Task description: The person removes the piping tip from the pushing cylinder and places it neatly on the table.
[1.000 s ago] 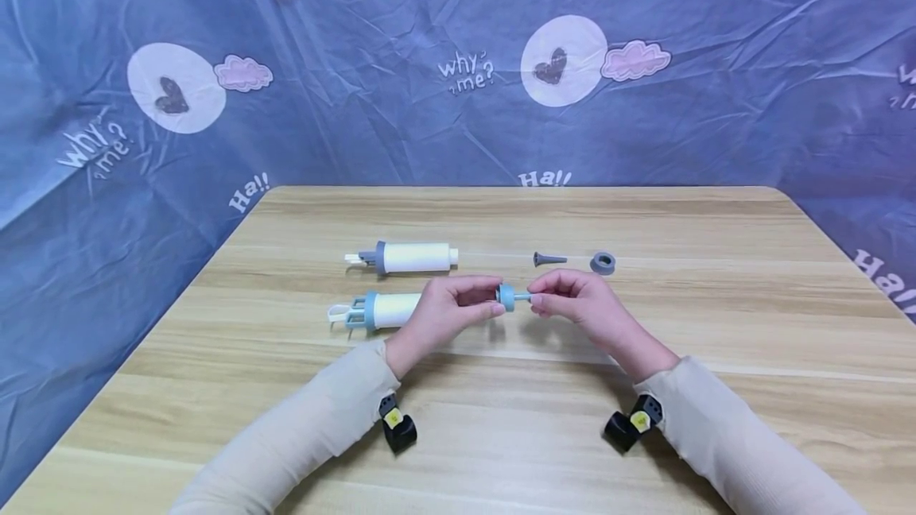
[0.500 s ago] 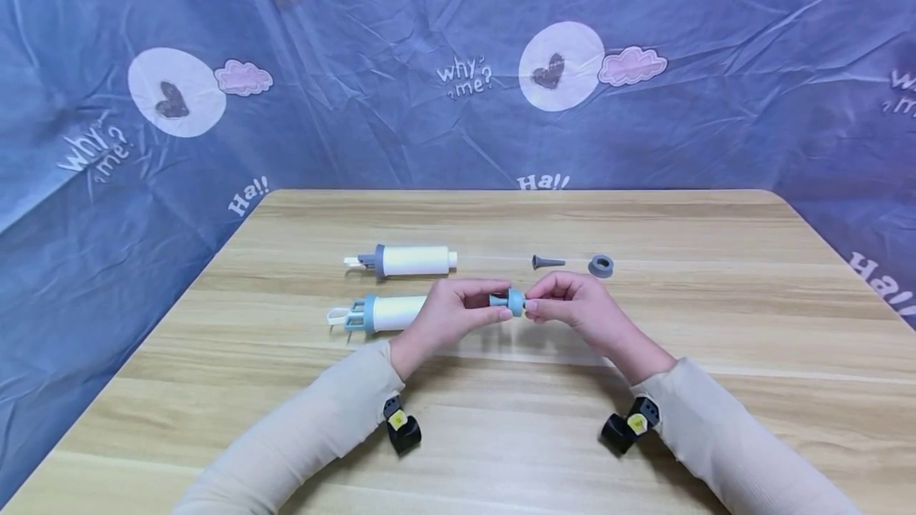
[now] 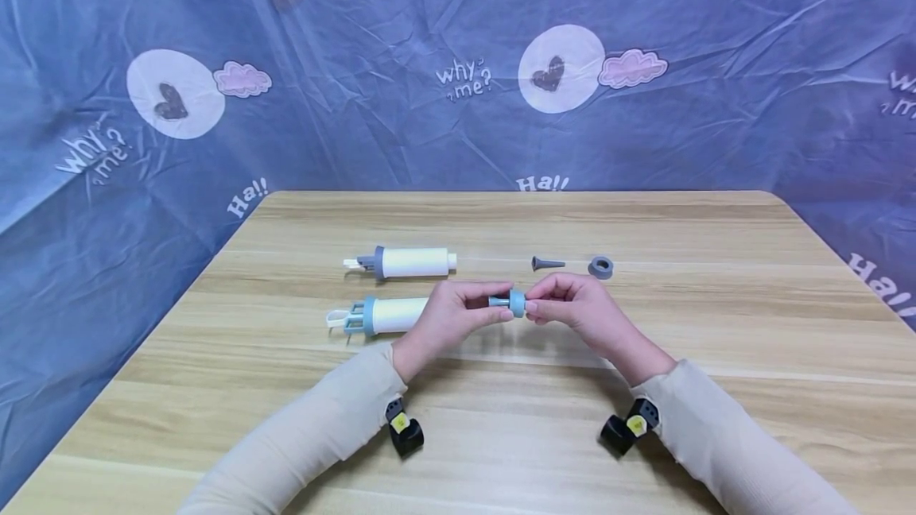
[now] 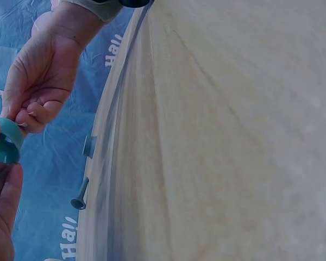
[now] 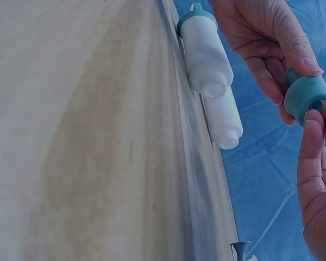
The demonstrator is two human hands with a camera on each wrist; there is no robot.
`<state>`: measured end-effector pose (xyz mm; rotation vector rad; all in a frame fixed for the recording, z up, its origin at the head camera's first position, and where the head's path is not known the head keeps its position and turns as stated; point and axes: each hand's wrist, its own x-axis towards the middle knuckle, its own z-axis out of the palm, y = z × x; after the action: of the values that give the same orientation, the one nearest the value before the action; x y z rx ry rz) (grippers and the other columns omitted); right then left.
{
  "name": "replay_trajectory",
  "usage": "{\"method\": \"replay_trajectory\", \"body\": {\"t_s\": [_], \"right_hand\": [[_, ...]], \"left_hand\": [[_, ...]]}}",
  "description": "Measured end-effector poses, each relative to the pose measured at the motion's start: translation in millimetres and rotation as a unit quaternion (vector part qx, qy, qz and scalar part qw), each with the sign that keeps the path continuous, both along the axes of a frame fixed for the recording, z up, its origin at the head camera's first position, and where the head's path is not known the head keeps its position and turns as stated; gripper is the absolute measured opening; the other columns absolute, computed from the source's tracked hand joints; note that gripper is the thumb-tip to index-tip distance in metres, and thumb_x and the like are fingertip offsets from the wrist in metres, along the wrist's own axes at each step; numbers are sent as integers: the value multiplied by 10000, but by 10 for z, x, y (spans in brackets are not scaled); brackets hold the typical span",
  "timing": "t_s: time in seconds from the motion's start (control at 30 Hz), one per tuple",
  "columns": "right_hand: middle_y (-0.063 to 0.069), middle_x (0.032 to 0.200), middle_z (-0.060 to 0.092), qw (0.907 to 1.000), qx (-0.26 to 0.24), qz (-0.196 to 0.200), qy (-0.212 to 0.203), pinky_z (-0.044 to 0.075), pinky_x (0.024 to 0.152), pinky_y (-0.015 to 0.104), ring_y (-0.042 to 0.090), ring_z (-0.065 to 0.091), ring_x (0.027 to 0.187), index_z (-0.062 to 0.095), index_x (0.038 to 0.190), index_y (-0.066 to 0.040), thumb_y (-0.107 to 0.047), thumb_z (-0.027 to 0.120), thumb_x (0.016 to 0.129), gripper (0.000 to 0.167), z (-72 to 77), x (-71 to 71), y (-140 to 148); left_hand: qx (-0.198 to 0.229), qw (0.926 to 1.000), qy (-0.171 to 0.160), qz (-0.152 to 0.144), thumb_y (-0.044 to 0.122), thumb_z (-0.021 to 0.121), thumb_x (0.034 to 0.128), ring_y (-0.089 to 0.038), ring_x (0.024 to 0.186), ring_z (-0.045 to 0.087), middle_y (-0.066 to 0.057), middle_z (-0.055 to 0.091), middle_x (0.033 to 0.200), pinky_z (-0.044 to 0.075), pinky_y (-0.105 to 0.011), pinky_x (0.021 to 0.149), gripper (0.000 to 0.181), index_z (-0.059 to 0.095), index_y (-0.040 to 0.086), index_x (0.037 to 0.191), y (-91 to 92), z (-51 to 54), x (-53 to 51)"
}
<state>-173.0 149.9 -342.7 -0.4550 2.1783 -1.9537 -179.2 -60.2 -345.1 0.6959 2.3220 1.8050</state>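
Note:
Between both hands, above the table, is a light-blue ring-shaped cap (image 3: 518,303) with a flared stem (image 3: 498,302) sticking out of its left side. My left hand (image 3: 458,310) pinches the cap between thumb and fingers. From the other side, my right hand (image 3: 583,310) pinches at the cap's right face, where the stem's thin end is hidden by fingertips. The right wrist view shows the cap (image 5: 303,99) as a teal, rounded collar with fingers of both hands on it. Partly behind my left hand lies a white cylinder (image 3: 397,315) with a light-blue collar and frame.
Farther back lies a similar white cylinder (image 3: 417,262) with a grey collar. To its right are a small grey flared stem (image 3: 548,264) and a grey ring cap (image 3: 600,266). A printed blue cloth (image 3: 401,118) hangs behind the wooden table (image 3: 680,229).
The stem first stuck out to the cap's right; now its flared end shows on the left. My right fingers have come up against the cap. Parts on the table have not moved.

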Motion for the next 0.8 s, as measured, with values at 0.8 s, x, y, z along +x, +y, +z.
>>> {"method": "replay_trajectory", "body": {"t_s": [0.8], "right_hand": [[-63,968,661,9993,-332,-153,80,532,777,220,85,633,874,613,1138,-37,-57,692,812,336,-64,12,-103]], "left_hand": [[450,9986,150,226,120,733,780,-155,924,662,-115,670,1092,546,-245,765,394,643,59,1159,3,-11,-6]]}}
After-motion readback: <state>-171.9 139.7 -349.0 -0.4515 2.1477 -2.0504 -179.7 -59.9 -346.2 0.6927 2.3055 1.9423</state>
